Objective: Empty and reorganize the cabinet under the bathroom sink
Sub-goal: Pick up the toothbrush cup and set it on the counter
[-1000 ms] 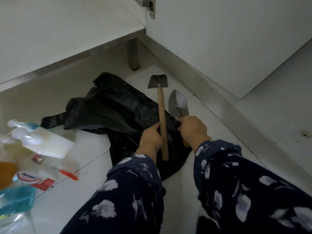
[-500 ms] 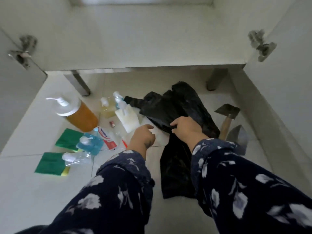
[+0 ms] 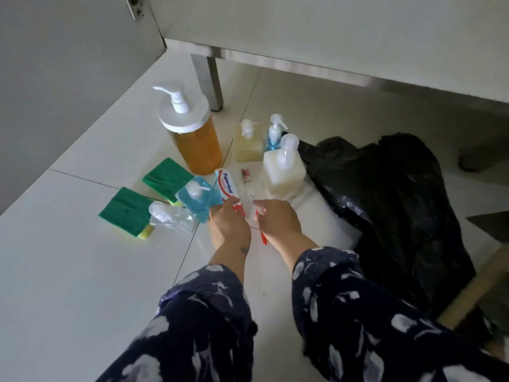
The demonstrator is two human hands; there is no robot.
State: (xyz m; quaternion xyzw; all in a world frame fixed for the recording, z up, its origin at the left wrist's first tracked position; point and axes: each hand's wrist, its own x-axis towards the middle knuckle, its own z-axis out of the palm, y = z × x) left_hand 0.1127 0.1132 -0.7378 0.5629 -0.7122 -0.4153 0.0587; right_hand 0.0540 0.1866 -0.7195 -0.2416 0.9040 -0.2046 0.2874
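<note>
Left hand fingertips touch Pepsodent tube; right hand over red toothbrush, grip unclear; black bag beside.

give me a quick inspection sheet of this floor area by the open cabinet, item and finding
surface: pale tiled floor, items laid out on it
job's things: big orange pump bottle upright; yellowish pump bottle, small blue pump bottle and white pump bottle upright; blue pouch and clear pouch lying flat; toothpaste tube; red toothbrush; two green sponges
clutter: black plastic bag crumpled at right
grippers: left hand at the toothpaste end, right hand over the toothbrush; grip unclear
cables: nothing seen
surroundings: cabinet underside and metal leg
</note>
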